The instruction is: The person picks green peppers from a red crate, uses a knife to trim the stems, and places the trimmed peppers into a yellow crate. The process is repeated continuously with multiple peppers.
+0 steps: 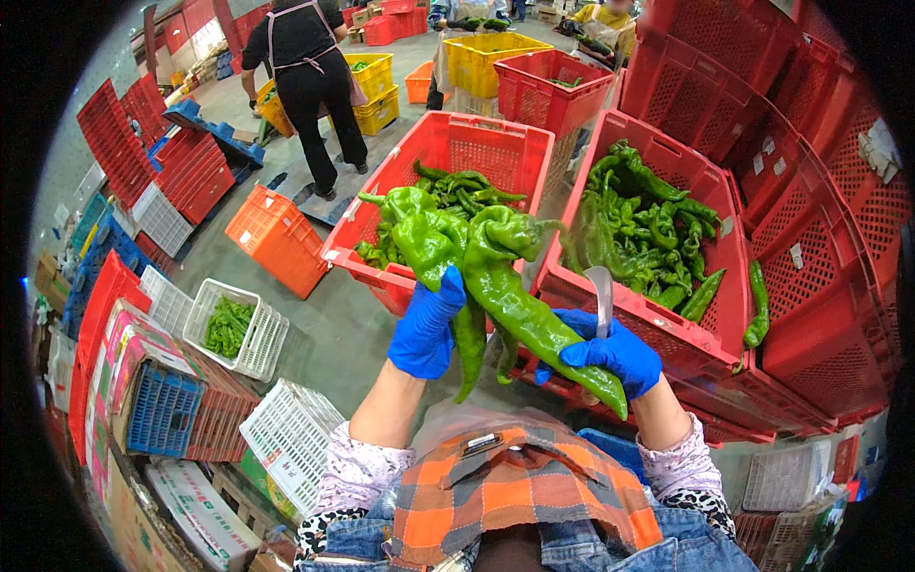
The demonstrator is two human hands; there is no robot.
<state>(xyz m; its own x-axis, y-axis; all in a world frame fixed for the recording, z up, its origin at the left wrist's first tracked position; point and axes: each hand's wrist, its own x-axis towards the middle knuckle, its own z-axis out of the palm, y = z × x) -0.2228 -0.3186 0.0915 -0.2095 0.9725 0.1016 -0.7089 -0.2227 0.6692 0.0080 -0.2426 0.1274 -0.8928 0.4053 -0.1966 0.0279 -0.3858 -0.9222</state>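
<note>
Blue gloves cover both hands. My left hand (pixel 429 325) grips a bunch of long green peppers (pixel 427 243) in front of my chest, and their tips hang below the fingers. A large wrinkled green pepper (pixel 522 307) slants down to the right, its lower end in my right hand (pixel 623 357). A curved metal blade (pixel 602 297) sticks up from that same hand; its handle is hidden. Just beyond my hands stand a left red plastic crate (pixel 500 136) and a right red plastic crate (pixel 643 311), both holding green peppers.
Tall stacks of red crates (pixel 808 250) rise at the right, with a single pepper (pixel 758 307) on a crate edge. An orange crate (pixel 275 239) and a white crate of peppers (pixel 246 350) stand at left. A person in an apron (pixel 307 79) is farther back, near yellow crates (pixel 375 111).
</note>
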